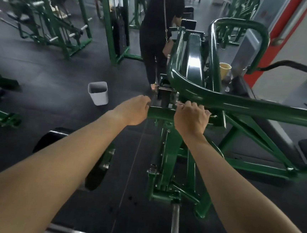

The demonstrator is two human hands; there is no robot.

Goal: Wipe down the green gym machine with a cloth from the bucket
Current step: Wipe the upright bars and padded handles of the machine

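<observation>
Head view looks down on two bare arms stretched forward. The left grip [134,109] has its fingers curled round the left end of a short green bar [161,113]. The right grip [191,117] is just beside it, knuckles up, with its fingers curled over the top of the same bar. Both are clamped on that bar.

The bar is part of the green gym machine [169,155], which stands right in front of the person and spreads out to the right. A thick, shiny bent pipe [224,102] of the machine runs just behind the right grip. Green legs go down to the dark floor [51,66]. A silver rod [174,227] sticks out at the bottom, toward the camera. A black round weight [95,174] sits under the left arm.

The white bucket [98,93] stands on the floor to the left of the left grip, near it but not touching. It is dark inside, so I cannot tell what is in it.

Farther back, a yellow paper cup [225,69] sits by the machine. A person in black clothes [156,33] stands behind it with a small bag. More green machines [54,27] fill the far left.
</observation>
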